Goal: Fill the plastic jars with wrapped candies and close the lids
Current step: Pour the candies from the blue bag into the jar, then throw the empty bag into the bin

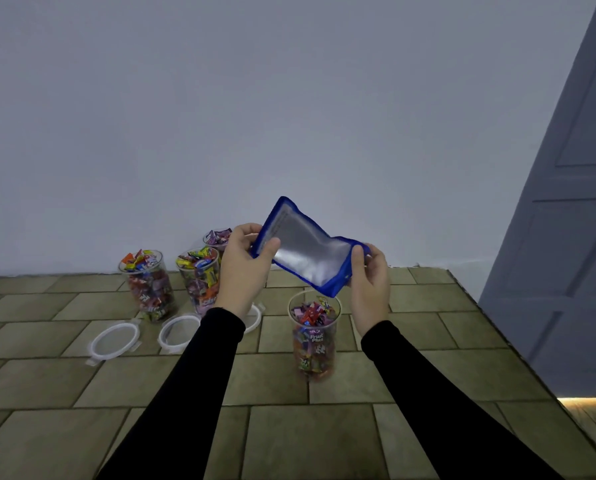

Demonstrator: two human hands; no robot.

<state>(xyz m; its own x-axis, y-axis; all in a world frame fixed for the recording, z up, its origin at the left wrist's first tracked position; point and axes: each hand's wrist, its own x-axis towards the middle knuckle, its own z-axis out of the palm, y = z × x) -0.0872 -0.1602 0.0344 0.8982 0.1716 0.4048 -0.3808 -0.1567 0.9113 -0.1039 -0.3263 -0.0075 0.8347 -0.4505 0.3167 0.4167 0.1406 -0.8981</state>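
A: Right, where is the candy bag (307, 252)?

B: Held in the air between both hands, just above the open near jar (313, 336). Blue edges, silver inner face toward the camera. Long axis runs from upper left down to lower right; the lower corner points down at the jar's mouth.

A: Fingers?

B: Left hand (246, 268) pinches the bag's upper-left end, thumb on the silver face, fingers curled behind. Right hand (371, 280) pinches the lower-right edge, thumb pressed on the blue border, other fingers wrapped behind it. Black sleeves on both arms.

A: Jar state?

B: Near jar upright on the tiled tabletop (341, 438), filled with wrapped candies almost to the rim, no lid on it. Three more filled jars stand upright near the wall: left jar (149, 285), middle jar (199, 280), back jar (217, 237) partly behind the left hand.

A: Lids?

B: Two white lids lie flat in front of those jars, left lid (114, 341) and middle lid (178, 330). A third lid (255, 317) is mostly hidden by the left forearm.
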